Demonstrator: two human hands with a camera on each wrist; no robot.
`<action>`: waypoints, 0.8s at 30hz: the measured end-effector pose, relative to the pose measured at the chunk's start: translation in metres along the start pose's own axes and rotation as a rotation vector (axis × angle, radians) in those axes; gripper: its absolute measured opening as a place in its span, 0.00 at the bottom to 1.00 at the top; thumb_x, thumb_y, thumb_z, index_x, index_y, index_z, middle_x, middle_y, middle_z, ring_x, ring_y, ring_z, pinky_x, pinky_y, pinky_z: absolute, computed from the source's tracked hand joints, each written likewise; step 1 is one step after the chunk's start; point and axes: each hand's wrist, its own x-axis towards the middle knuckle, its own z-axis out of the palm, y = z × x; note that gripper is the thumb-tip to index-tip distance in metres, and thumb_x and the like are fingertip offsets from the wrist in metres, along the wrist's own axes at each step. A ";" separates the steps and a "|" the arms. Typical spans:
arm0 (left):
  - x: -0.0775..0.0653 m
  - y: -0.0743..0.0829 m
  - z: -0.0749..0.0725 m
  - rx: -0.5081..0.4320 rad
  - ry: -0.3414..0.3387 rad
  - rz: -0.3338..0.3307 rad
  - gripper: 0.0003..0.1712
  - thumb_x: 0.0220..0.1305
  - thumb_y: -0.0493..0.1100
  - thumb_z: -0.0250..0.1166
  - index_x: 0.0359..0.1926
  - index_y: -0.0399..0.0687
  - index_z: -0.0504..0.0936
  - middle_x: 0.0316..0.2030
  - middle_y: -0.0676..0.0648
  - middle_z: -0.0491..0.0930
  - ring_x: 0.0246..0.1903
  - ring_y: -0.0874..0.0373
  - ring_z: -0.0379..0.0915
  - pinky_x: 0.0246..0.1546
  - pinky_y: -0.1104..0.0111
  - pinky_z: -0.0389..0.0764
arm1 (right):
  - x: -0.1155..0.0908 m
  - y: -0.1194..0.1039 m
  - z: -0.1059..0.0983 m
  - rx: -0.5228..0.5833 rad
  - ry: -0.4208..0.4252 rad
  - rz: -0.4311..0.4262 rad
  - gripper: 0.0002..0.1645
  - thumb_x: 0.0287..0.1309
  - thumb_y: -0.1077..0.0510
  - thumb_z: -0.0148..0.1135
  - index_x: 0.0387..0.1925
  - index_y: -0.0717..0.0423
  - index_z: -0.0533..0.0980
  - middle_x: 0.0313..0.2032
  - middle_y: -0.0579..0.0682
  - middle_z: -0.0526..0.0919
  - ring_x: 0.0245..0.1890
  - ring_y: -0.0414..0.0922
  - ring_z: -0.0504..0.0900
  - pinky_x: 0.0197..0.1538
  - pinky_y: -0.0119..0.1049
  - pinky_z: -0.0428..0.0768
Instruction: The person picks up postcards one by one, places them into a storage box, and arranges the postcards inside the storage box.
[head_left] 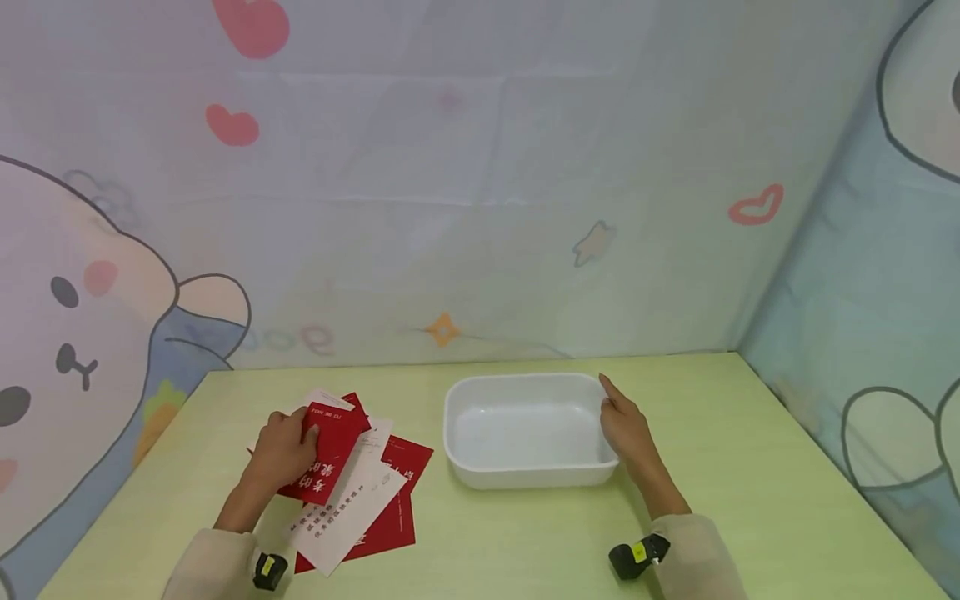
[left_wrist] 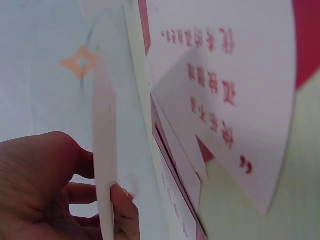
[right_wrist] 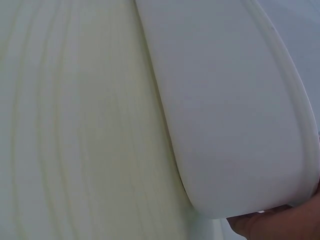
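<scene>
My left hand pinches a red card printed with white characters. In the left wrist view, thumb and fingers hold that card edge-on, raised off the others. Beneath and beside it lie red and white cards in a loose, overlapping pile, among them a white card with red characters and a red card. To the right of the pile stands a white rectangular basin with nothing in it. My right hand grips the basin's right end; in the right wrist view, fingers hold it at its corner.
Everything lies on a pale green table. A cloth backdrop printed with hearts and cartoon animals rises behind its far edge and along the sides. A small black device is strapped at each wrist.
</scene>
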 end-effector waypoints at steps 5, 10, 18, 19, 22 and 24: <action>-0.001 0.010 -0.001 -0.022 -0.016 0.012 0.29 0.69 0.36 0.55 0.66 0.21 0.64 0.51 0.22 0.70 0.44 0.36 0.73 0.43 0.47 0.82 | 0.003 0.001 0.000 -0.016 -0.008 -0.014 0.33 0.75 0.55 0.27 0.79 0.45 0.44 0.78 0.56 0.47 0.79 0.60 0.43 0.78 0.57 0.46; 0.001 0.007 0.007 -0.055 -0.022 0.034 0.29 0.70 0.34 0.52 0.68 0.23 0.62 0.51 0.22 0.71 0.44 0.38 0.74 0.42 0.50 0.81 | 0.004 0.001 0.002 -0.017 -0.003 -0.034 0.33 0.76 0.55 0.27 0.79 0.47 0.45 0.78 0.56 0.47 0.79 0.60 0.44 0.78 0.56 0.47; 0.002 0.013 0.014 -0.087 0.005 0.092 0.27 0.70 0.32 0.52 0.68 0.24 0.64 0.51 0.25 0.73 0.44 0.41 0.73 0.43 0.51 0.80 | 0.004 0.000 0.002 -0.047 0.006 -0.046 0.33 0.76 0.56 0.28 0.79 0.49 0.45 0.78 0.58 0.48 0.78 0.61 0.45 0.77 0.57 0.50; 0.003 0.014 0.015 -0.093 0.011 0.101 0.27 0.71 0.32 0.52 0.67 0.25 0.64 0.51 0.26 0.73 0.44 0.42 0.73 0.43 0.52 0.80 | 0.004 0.000 0.002 -0.049 0.005 -0.051 0.33 0.76 0.56 0.28 0.79 0.49 0.44 0.78 0.58 0.48 0.78 0.61 0.45 0.77 0.56 0.52; 0.006 0.017 0.016 -0.100 0.028 0.127 0.26 0.72 0.33 0.51 0.68 0.27 0.65 0.51 0.27 0.72 0.43 0.43 0.73 0.42 0.54 0.80 | 0.005 -0.001 0.002 -0.059 0.006 -0.063 0.33 0.75 0.56 0.28 0.79 0.50 0.44 0.78 0.59 0.48 0.77 0.62 0.46 0.75 0.57 0.57; 0.008 0.019 0.017 -0.104 0.038 0.141 0.26 0.73 0.34 0.51 0.69 0.28 0.65 0.52 0.28 0.72 0.44 0.43 0.73 0.42 0.55 0.79 | 0.007 -0.002 0.003 -0.065 0.010 -0.066 0.33 0.75 0.57 0.28 0.79 0.50 0.44 0.77 0.60 0.48 0.77 0.62 0.47 0.74 0.57 0.58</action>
